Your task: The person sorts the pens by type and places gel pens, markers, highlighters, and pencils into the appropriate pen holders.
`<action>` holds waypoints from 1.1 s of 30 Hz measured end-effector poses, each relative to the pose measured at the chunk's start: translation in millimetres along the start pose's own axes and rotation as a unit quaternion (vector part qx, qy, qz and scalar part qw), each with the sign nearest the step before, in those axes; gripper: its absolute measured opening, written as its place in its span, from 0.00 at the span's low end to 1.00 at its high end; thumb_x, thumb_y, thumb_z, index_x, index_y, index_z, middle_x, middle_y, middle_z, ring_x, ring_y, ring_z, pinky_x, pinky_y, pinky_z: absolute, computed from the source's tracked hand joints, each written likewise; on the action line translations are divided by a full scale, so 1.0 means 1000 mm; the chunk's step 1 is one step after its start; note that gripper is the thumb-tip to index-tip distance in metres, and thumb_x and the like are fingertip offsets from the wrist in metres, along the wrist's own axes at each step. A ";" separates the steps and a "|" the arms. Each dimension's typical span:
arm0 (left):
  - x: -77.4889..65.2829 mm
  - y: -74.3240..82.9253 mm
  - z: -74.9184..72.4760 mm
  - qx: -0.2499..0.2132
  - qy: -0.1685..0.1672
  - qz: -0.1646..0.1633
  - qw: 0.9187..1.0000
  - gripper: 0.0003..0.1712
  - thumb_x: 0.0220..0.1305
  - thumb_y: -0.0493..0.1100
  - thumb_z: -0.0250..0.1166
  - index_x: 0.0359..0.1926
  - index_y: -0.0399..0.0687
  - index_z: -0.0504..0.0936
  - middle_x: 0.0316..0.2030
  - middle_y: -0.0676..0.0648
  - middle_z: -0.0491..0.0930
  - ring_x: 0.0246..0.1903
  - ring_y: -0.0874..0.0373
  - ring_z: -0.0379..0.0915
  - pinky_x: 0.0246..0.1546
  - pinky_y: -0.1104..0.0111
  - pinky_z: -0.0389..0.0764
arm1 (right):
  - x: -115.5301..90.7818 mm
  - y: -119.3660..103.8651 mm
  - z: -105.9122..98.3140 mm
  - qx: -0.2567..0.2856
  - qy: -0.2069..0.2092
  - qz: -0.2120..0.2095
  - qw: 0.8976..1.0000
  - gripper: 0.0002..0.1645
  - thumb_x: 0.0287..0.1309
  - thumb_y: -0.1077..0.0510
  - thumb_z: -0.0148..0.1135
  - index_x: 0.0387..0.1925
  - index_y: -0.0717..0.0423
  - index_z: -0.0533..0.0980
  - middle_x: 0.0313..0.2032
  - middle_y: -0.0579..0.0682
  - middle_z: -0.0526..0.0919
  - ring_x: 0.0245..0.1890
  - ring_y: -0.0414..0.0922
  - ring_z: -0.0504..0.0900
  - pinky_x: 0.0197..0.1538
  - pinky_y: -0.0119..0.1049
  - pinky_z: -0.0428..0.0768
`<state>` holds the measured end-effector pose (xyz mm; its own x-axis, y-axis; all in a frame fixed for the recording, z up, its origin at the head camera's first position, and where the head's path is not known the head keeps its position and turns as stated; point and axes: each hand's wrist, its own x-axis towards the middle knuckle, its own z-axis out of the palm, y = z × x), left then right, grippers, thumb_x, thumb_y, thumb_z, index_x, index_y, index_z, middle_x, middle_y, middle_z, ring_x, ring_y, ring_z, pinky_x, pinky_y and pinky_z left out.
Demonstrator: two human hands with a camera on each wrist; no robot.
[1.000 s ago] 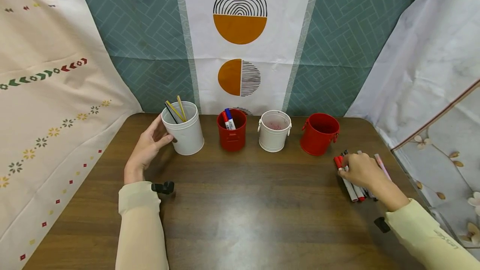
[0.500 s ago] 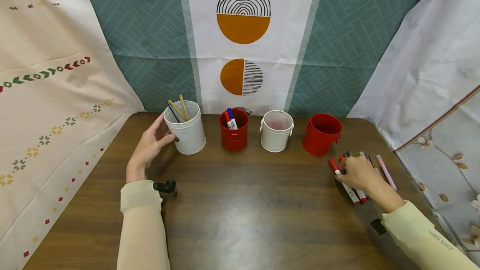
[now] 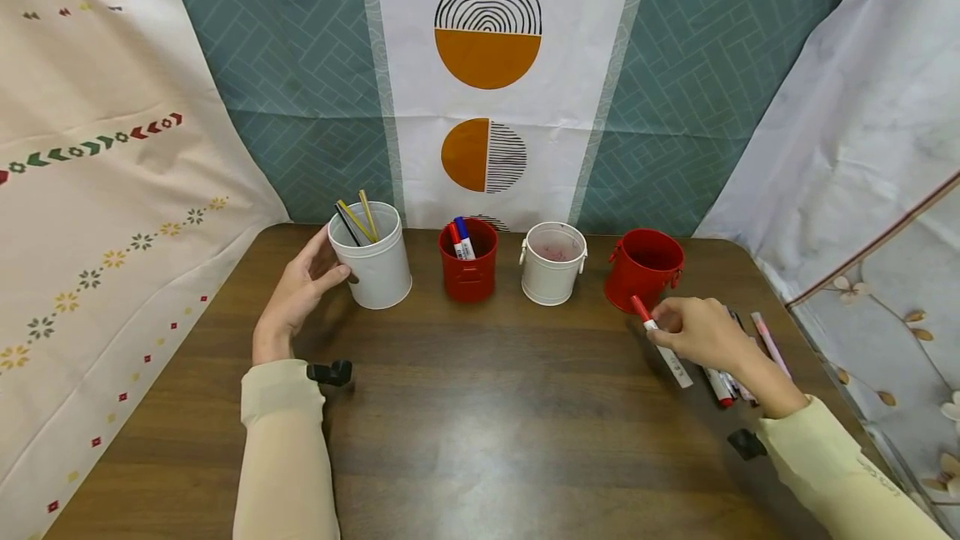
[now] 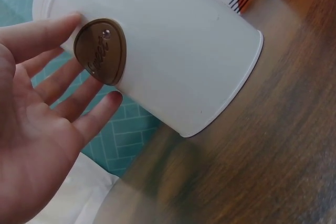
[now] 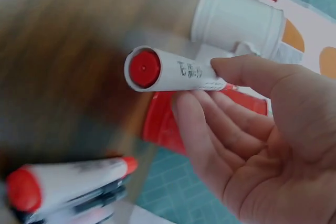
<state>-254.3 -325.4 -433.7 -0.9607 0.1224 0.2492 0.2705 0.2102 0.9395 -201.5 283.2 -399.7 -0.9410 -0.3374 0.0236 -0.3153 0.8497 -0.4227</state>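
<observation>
My left hand (image 3: 294, 297) rests at the left side of a tall white pencil cup (image 3: 381, 275) at the back left, thumb in front and fingers round the side. Pencils (image 3: 358, 222) lean inside it. In the left wrist view the fingertips meet the cup around a brown plaque (image 4: 101, 52). My right hand (image 3: 705, 332) pinches a red-capped whiteboard marker (image 3: 670, 363) between thumb and fingers, tilted just in front of the right red pail (image 3: 633, 277). The right wrist view shows the marker's red end plug facing the camera.
A red pail (image 3: 468, 277) with a red and a blue marker stands mid-left, with a small white pail (image 3: 547, 277) right of it. Under and beside my right hand lie several markers (image 3: 717, 387) and a pink pen (image 3: 770, 344). Patterned cloth (image 3: 667, 123) hangs behind the table.
My right hand has drawn a red-capped marker out of the group and moved it left, close to the right red pail. My left hand stays at the white pencil cup.
</observation>
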 end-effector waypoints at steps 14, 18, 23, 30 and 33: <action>0.000 -0.001 0.000 0.006 0.007 0.001 1.000 0.47 0.74 0.34 0.67 0.85 0.54 0.55 0.80 0.36 0.60 0.76 0.46 0.61 0.62 0.83 0.72 | 0.032 -0.041 0.001 0.103 0.093 -0.058 0.989 0.10 0.66 0.58 0.73 0.47 0.55 0.84 0.34 0.46 0.90 0.30 0.40 0.87 0.34 0.34 0.84; 0.000 0.001 0.000 0.003 0.005 0.005 1.000 0.47 0.74 0.33 0.66 0.85 0.53 0.55 0.80 0.35 0.60 0.76 0.47 0.61 0.62 0.82 0.72 | 0.041 -0.052 0.002 0.136 0.106 -0.065 0.983 0.12 0.66 0.58 0.74 0.49 0.56 0.84 0.36 0.50 0.90 0.32 0.43 0.88 0.34 0.34 0.85; -0.001 0.001 0.000 0.001 0.005 0.008 1.000 0.47 0.74 0.33 0.66 0.85 0.52 0.54 0.80 0.35 0.60 0.75 0.49 0.62 0.63 0.81 0.73 | 0.053 -0.068 0.004 0.161 0.124 -0.066 0.977 0.15 0.66 0.56 0.74 0.51 0.55 0.83 0.39 0.51 0.91 0.33 0.45 0.89 0.37 0.32 0.86; 0.000 -0.001 0.000 0.002 0.008 0.015 1.000 0.47 0.74 0.32 0.66 0.85 0.55 0.54 0.77 0.35 0.63 0.70 0.58 0.66 0.64 0.79 0.72 | 0.067 -0.091 0.005 0.208 0.151 -0.084 0.963 0.15 0.66 0.57 0.75 0.52 0.54 0.84 0.40 0.51 0.91 0.33 0.45 0.90 0.36 0.32 0.87; 0.001 -0.002 0.000 0.009 0.009 0.020 1.000 0.47 0.74 0.33 0.66 0.86 0.56 0.54 0.77 0.35 0.64 0.70 0.58 0.65 0.64 0.79 0.71 | 0.072 -0.098 0.006 0.227 0.154 -0.093 0.957 0.15 0.66 0.57 0.74 0.52 0.55 0.83 0.40 0.52 0.91 0.33 0.45 0.90 0.36 0.32 0.88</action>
<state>-255.7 -325.3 -434.9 -0.9498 0.1146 0.2913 0.3103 0.2223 0.9243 -238.0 172.9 -362.3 -0.8877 -0.2703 0.3728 -0.4603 0.4989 -0.7343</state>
